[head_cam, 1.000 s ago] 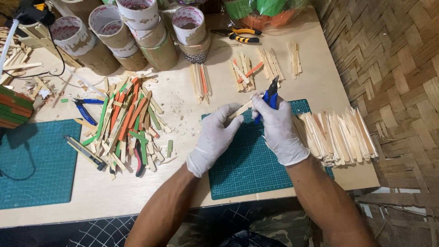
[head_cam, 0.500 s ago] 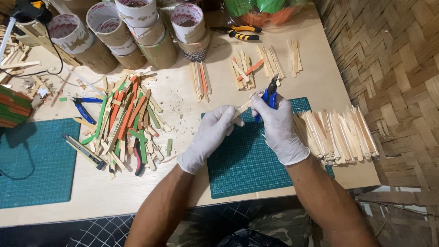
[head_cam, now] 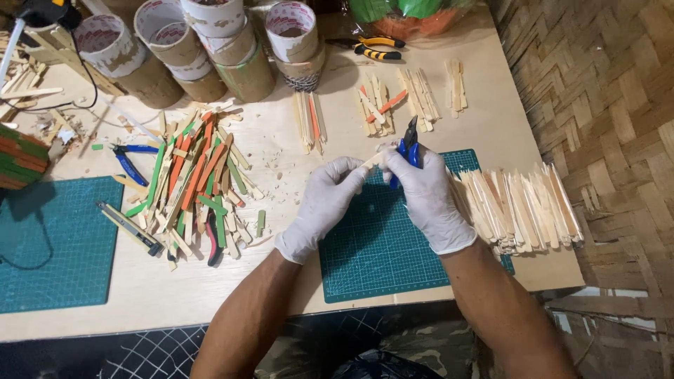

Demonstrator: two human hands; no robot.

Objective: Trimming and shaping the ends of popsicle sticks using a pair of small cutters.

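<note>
Both my hands wear white gloves and meet over the green cutting mat. My left hand pinches one end of a plain wooden stick. My right hand grips blue-handled cutting pliers, their dark jaws pointing up and away from me beside the stick's far end. A stack of plain wooden sticks lies just right of my right hand, partly on the mat.
A heap of green, orange and plain sticks lies left of the mat with blue pliers and a utility knife. Cardboard tubes stand at the back. Small stick groups, yellow-handled pliers and a second mat are nearby.
My hands have stayed over the mat. My left hand has shifted slightly along the stick, and the blue pliers remain upright in my right hand.
</note>
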